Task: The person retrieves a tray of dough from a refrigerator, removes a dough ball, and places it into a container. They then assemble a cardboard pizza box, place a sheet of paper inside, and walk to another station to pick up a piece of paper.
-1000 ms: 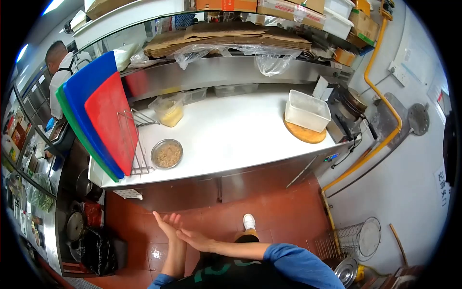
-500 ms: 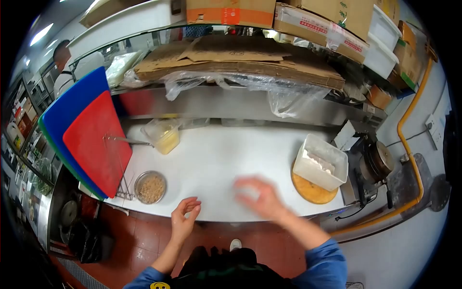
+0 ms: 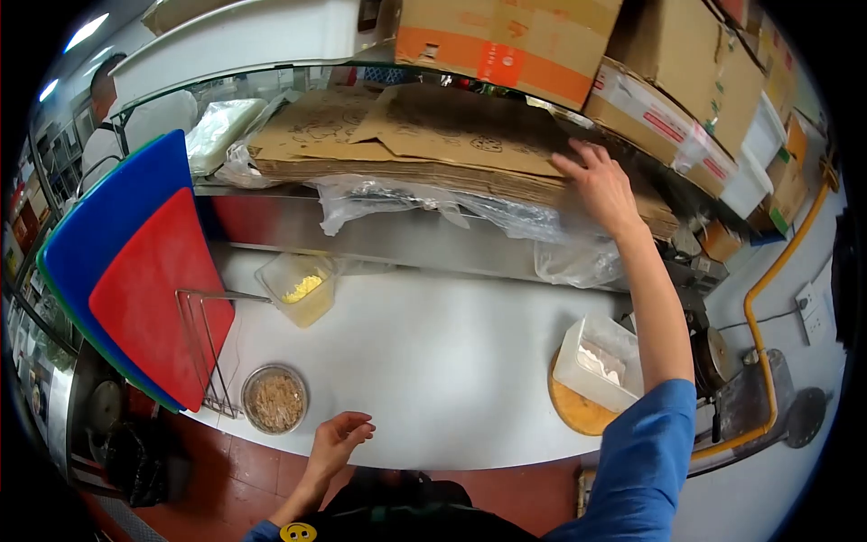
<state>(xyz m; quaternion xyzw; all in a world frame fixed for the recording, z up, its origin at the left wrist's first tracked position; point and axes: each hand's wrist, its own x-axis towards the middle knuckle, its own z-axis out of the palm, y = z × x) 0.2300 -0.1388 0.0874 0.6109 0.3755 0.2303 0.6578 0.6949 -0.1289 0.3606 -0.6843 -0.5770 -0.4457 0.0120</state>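
Above the table (image 3: 433, 361), the right hand (image 3: 601, 185) lay spread open on the cardboard stack (image 3: 406, 135); the left hand (image 3: 336, 443) hung slack, empty, at the table's front edge.

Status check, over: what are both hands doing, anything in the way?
Right hand open, fingers spread on flattened cardboard stack. Left hand open, empty, by counter edge. Plastic sheet hangs under stack; boxes close above.
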